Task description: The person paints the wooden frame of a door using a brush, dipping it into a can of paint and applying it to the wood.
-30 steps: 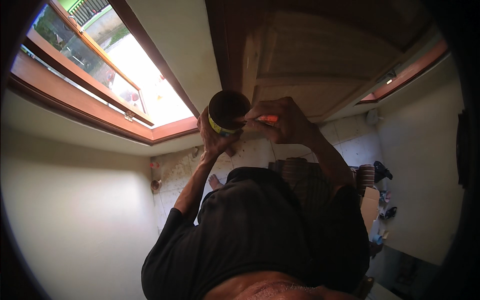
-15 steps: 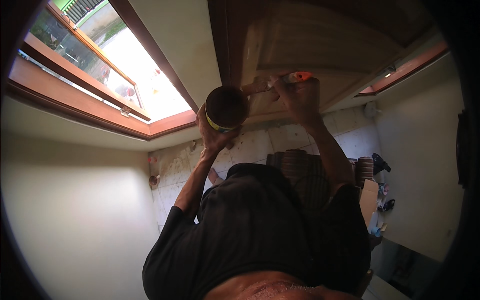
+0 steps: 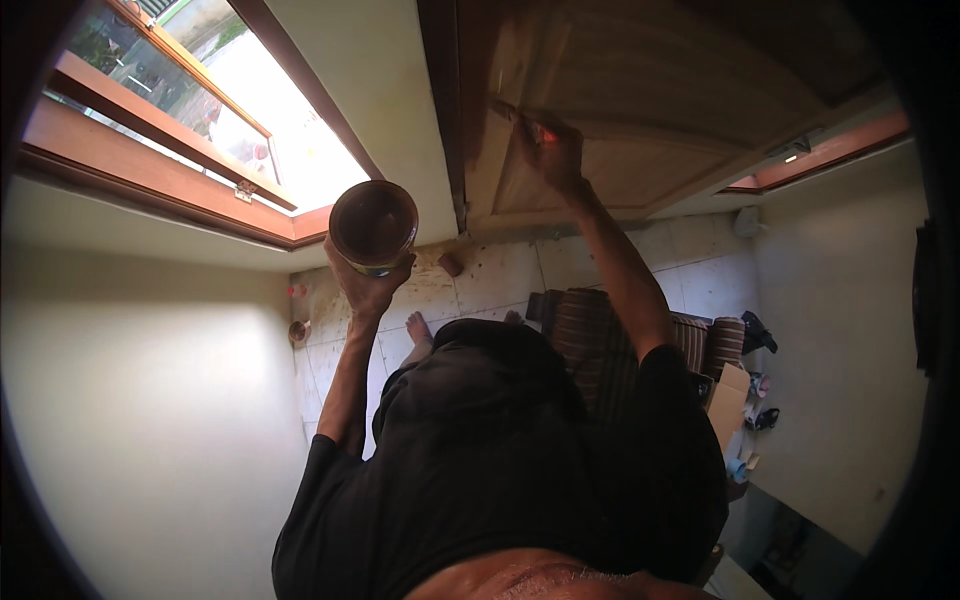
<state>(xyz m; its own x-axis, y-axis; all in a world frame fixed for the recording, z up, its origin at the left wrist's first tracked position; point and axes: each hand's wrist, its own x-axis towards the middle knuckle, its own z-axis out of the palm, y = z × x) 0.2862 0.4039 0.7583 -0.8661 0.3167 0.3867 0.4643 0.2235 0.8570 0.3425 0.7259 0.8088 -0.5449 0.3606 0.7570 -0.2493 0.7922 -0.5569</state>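
While one can [image 3: 373,266] is held mouth upward by the left hand [image 3: 366,290], whose fingers are curled around its wall, one brush [image 3: 506,112] is gripped by the right hand [image 3: 556,162], the fingers closed about its handle. The brush is held at the wooden door [image 3: 650,165], near the door's left edge. Its long axis is slanted, the bristle end being directed to the upper left and the orange handle to the lower right. Whether the wood is touched by the bristles cannot be told. Inside the can's round opening a brown content is seen; its depth cannot be judged. The can is held well apart from the brush, against the view of the window frame's [image 3: 312,224] lower corner. On the tiled floor [image 3: 500,270], one reddish-brown block [image 3: 450,264] and two bare feet [image 3: 417,327], one mostly hidden, are seen. Striped cushions [image 3: 728,345] are seen at the right, near cardboard [image 3: 727,405].
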